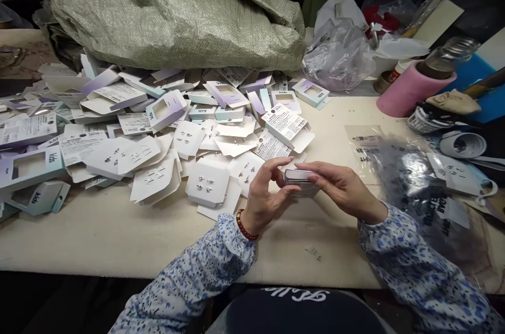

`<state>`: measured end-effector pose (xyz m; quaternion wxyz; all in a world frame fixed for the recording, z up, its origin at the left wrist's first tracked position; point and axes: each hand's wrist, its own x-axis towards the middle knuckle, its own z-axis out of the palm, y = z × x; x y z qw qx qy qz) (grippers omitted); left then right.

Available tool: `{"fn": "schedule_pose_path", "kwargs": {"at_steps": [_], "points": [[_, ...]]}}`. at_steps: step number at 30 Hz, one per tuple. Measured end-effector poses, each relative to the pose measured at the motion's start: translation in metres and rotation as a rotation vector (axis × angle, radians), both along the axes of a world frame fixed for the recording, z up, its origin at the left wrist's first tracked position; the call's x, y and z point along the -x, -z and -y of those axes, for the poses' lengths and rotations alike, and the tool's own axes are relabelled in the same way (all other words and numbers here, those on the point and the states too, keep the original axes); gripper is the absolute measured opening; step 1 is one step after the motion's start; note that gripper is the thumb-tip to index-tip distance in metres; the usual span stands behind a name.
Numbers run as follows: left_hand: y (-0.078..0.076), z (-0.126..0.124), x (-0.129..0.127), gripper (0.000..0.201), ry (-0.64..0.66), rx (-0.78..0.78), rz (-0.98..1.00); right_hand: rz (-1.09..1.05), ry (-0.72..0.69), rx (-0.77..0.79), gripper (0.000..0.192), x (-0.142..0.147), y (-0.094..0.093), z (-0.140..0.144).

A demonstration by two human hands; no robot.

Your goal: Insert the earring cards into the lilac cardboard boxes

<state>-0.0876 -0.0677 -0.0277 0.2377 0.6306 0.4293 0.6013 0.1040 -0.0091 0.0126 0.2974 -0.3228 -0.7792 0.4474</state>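
Over the front part of the table, my left hand (pixel 268 194) and my right hand (pixel 340 186) hold a small cardboard box (pixel 300 177) between them. The left thumb and fingers pinch its left side, and the right thumb and fingers grip its right end. One end of the box faces me; its contents are hidden. Just left of my hands lie white earring cards (pixel 208 182) with small silver earrings on them. More cards (pixel 155 176) overlap farther left. Behind them is a heap of purple and mint boxes with windows (pixel 168 110), some printed "kids".
A large green woven sack (pixel 173 13) lies across the back. At the right are plastic bags (pixel 418 192), a pink roll (pixel 414 89) with a glass jar (pixel 450 58) and a white tape roll (pixel 462 144). A crumpled clear bag (pixel 339 52) sits behind the table's middle.
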Motion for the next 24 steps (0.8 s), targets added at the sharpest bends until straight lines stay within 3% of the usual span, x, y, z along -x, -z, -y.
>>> {"fn": "schedule_pose_path", "kwargs": {"at_steps": [5, 8, 14, 17, 20, 24], "points": [[-0.013, -0.009, 0.003, 0.013, 0.045, 0.034, -0.076, 0.046, -0.020, -0.165, 0.032, -0.005, 0.007, 0.000], [-0.014, -0.013, 0.008, 0.010, 0.011, 0.010, -0.168, 0.007, 0.026, -0.260, 0.032, -0.006, 0.009, 0.001], [-0.014, -0.011, 0.015, 0.017, -0.032, -0.238, -0.419, -0.085, 0.046, -0.443, 0.038, -0.010, 0.019, 0.005], [-0.016, -0.009, 0.012, 0.015, -0.025, -0.214, -0.392, -0.075, 0.025, -0.541, 0.046, -0.013, 0.022, 0.006], [-0.017, -0.009, 0.010, 0.011, -0.012, -0.152, -0.336, -0.084, 0.017, -0.524, 0.048, -0.013, 0.022, 0.006], [-0.017, -0.010, 0.012, 0.010, -0.016, -0.185, -0.371, -0.146, 0.027, -0.398, 0.040, -0.010, 0.023, 0.008]]}}
